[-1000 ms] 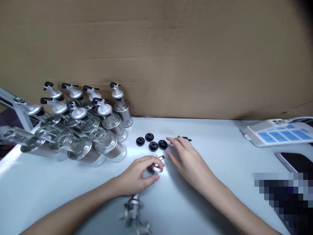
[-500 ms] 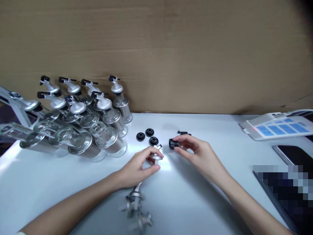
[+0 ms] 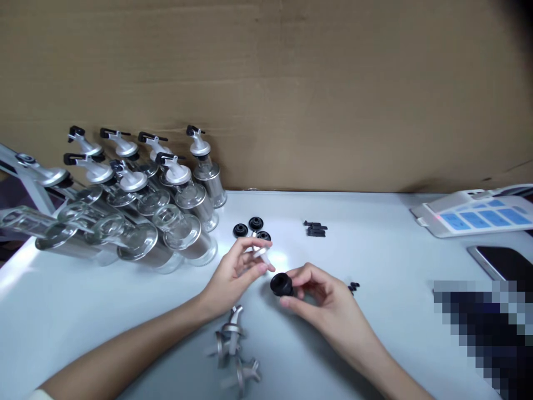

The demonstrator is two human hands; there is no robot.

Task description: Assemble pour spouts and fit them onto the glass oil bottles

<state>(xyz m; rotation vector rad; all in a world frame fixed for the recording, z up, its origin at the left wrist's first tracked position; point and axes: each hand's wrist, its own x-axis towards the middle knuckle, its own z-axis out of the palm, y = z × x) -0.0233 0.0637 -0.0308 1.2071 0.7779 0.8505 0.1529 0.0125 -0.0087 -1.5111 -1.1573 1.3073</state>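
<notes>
Nearer than the black stopper (image 3: pixel 281 284), loose spouts (image 3: pixel 233 329) blur together. The right hand (image 3: pixel 320 294) has its grip on the stopper; left-beyond it, the left hand (image 3: pixel 230 278) pinches a partly finger-hidden silver spout (image 3: pixel 262 252). Behind, one black disc (image 3: pixel 264 236) is half covered; far right of the stopper, blue panels (image 3: pixel 485 226) are unreadable.

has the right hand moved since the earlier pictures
Yes, the right hand has drawn back, away from the black strips it partly covered.

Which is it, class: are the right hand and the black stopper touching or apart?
Touching. The head view shows the right hand pinching the black stopper at its side, with no gap between them.
</notes>
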